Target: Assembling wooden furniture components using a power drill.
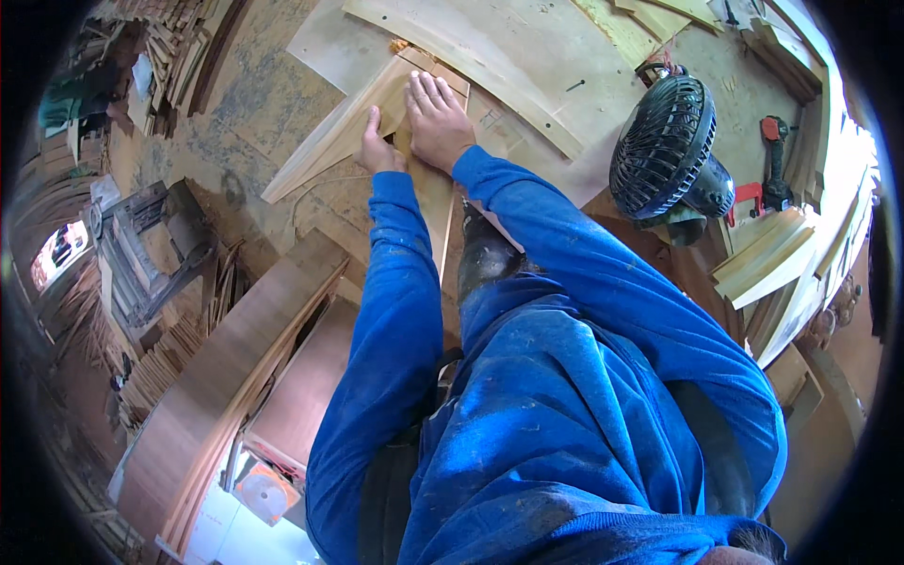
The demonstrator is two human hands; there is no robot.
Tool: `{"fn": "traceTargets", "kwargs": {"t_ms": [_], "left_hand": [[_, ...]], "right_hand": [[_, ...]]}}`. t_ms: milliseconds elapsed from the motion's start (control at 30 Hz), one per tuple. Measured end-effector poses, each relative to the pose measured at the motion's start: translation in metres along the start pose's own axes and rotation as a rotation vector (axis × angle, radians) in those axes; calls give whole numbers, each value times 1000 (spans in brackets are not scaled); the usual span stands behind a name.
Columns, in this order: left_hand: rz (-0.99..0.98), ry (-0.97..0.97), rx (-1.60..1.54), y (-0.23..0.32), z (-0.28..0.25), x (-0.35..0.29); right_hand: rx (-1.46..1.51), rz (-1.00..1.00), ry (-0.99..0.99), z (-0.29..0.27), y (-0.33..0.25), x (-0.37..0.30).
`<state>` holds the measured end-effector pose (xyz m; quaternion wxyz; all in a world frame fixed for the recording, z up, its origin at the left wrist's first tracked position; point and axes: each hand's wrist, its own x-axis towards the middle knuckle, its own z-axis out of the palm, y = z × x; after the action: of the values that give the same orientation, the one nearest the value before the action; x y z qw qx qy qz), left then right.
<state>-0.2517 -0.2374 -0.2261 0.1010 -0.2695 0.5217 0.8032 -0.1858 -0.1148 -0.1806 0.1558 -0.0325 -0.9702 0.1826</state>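
Note:
My right hand (438, 121) lies palm down on an upright-running wooden board (431, 202), its fingers stretched out near the far end. Beside it, my left hand (381, 151) is at the inner edge of a slanting pale wooden board (325, 146), closed on that edge with its thumb raised. Its other fingers are mostly hidden. The two boards meet at an angle just beyond my hands. A small dark gap shows between the hands. Both my arms are in blue sleeves.
A black fan (662, 146) stands to my right, near a red and black power tool (775, 160). A long pale board (471, 75) lies beyond my hands with a dark screw (576, 85) nearby. A wooden cabinet (226, 358) and a metal machine (155, 250) are at left.

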Motion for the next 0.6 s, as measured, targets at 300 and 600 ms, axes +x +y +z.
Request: {"fn": "traceTargets", "kwargs": {"t_ms": [300, 600], "left_hand": [[48, 84, -119, 9, 6, -1], [45, 110, -67, 18, 21, -9]], "right_hand": [[7, -1, 12, 3, -3, 6], [3, 12, -13, 6, 0, 10]]}}
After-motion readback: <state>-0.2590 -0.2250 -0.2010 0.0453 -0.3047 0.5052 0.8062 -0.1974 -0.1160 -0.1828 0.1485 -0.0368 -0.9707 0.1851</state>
